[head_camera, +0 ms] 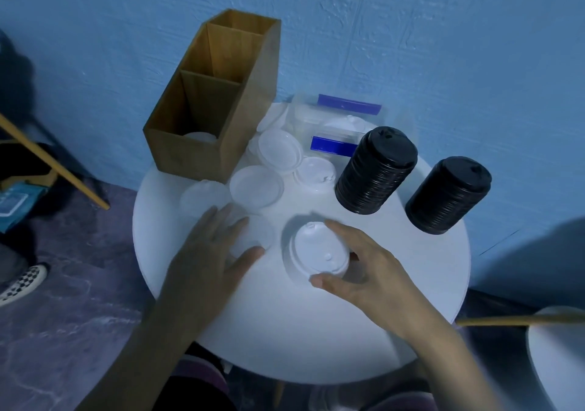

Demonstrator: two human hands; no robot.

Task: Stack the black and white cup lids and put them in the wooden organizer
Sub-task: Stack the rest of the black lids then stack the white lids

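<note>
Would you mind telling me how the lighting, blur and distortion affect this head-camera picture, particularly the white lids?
Head view: dim, with a blue cast; the loose white lids fade into the white table, edges faint. Head view: the left hand looks smeared; the right hand, round the white lid stack, is sharper. Head view: wide-angle lean tilts the wooden organizer and black lid stacks outward.

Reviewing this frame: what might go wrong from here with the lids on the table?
The right hand grips the white lids by the rim between thumb and fingers; they may slip or separate when lifted. The two tall black lid stacks stand close by, the right one near the table edge; a passing arm might topple it. The blurred left hand lies over loose lids and may scatter them.
</note>
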